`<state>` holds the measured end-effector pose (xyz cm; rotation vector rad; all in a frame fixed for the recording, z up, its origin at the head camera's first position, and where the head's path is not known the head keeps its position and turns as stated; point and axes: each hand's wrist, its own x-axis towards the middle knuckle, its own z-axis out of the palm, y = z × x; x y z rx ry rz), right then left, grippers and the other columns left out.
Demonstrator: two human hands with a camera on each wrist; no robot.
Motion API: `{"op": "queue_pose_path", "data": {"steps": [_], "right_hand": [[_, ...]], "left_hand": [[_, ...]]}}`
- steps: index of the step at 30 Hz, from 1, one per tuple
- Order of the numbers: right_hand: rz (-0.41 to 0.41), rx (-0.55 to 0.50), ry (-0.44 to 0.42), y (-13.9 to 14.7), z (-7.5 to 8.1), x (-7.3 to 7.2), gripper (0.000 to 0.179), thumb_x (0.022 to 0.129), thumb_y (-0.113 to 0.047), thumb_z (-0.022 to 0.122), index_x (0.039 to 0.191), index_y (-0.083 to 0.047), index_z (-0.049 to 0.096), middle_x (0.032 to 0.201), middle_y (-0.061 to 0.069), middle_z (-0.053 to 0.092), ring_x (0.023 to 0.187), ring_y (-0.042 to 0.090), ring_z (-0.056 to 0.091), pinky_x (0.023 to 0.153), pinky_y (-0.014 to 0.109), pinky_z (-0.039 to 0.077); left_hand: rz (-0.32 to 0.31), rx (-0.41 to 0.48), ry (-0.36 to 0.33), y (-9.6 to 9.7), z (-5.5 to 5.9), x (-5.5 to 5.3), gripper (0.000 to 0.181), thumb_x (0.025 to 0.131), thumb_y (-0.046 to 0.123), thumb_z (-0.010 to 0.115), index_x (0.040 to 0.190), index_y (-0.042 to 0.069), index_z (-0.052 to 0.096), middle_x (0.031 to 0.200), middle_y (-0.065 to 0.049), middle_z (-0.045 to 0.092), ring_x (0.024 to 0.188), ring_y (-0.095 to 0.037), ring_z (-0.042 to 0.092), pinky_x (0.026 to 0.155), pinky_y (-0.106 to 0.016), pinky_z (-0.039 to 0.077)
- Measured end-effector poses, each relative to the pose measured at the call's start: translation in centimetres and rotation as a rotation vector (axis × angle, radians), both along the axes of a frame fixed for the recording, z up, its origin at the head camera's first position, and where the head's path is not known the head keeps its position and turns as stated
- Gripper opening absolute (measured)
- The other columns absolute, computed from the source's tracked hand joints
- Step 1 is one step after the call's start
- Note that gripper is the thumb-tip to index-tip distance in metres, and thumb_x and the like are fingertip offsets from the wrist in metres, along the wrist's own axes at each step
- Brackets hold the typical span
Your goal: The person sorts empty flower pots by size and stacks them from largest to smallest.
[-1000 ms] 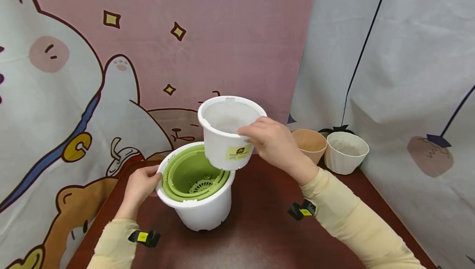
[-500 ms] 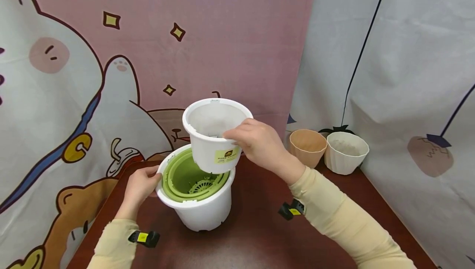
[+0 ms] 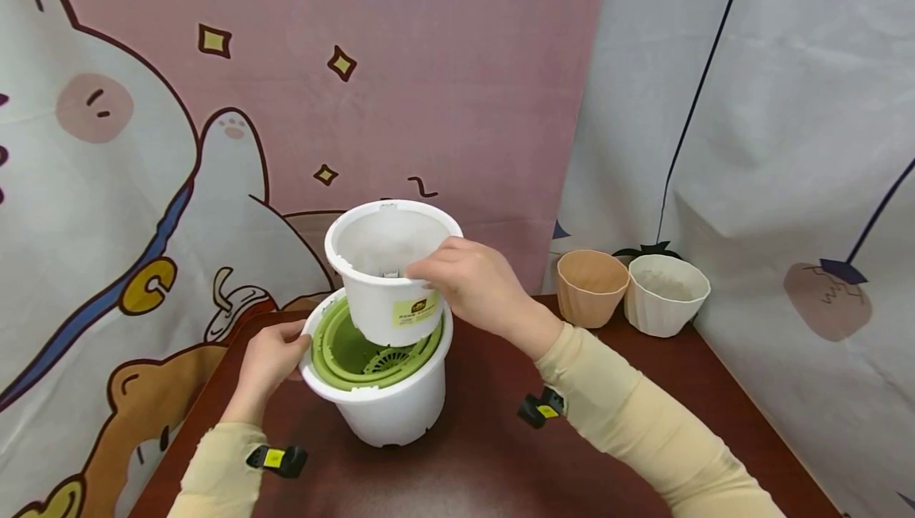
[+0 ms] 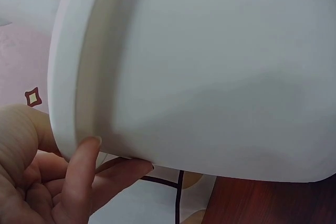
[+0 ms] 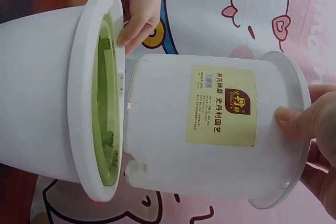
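My left hand (image 3: 270,359) grips the rim of a large white flowerpot (image 3: 393,415) on the table, thumb and fingers either side of the rim. Nested inside that pot is a green pot (image 3: 329,351) with a slotted bottom. Above its opening, my right hand (image 3: 475,287) holds a smaller white flowerpot (image 3: 372,307) upright by its rim. A yellow-green label (image 5: 223,106) with printing is on the smaller pot's side. In the right wrist view the smaller pot's base is right at the large pot's mouth. The left wrist view shows the large pot's wall (image 4: 210,77) close up.
An orange-tan fluted pot (image 3: 592,287) and a cream fluted pot (image 3: 666,295) stand side by side at the back right of the dark red-brown table (image 3: 493,423). Cartoon-printed cloth (image 3: 457,65) hangs behind, with grey-white cloth (image 3: 779,144) along the right.
My right hand has carried the smaller white flowerpot leftward and slightly down, more over the green pot. The left hand and large flowerpot have stayed in place.
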<state>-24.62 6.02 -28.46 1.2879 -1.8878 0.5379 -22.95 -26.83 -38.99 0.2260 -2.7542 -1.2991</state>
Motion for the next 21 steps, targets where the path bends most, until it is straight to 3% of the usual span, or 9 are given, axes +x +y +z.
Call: {"op": "queue_pose_path", "data": {"steps": [15,21], "right_hand": [[0.018,0.053,0.0,-2.1,-0.6,0.1,0.025,0.085,0.001,0.073,0.099,-0.019,0.076,0.089,-0.006,0.073,0.085,0.012,0.062,0.071,0.022,0.053],[0.0,0.08,0.051,-2.7,-1.2,-0.2,0.024,0.087,0.0,0.07,0.098,-0.02,0.075,0.088,-0.009,0.072,0.083,0.012,0.062,0.07,0.021,0.052]], "left_hand": [[0.002,0.002,-0.009,0.0,0.1,0.0,0.046,0.096,0.016,0.055,0.135,-0.009,0.054,0.118,-0.032,0.062,0.065,-0.019,0.067,0.053,-0.033,0.06],[-0.004,0.001,-0.004,0.0,0.1,0.1,0.046,0.096,0.015,0.055,0.135,-0.01,0.054,0.116,-0.032,0.062,0.065,-0.019,0.067,0.053,-0.034,0.06]]}}
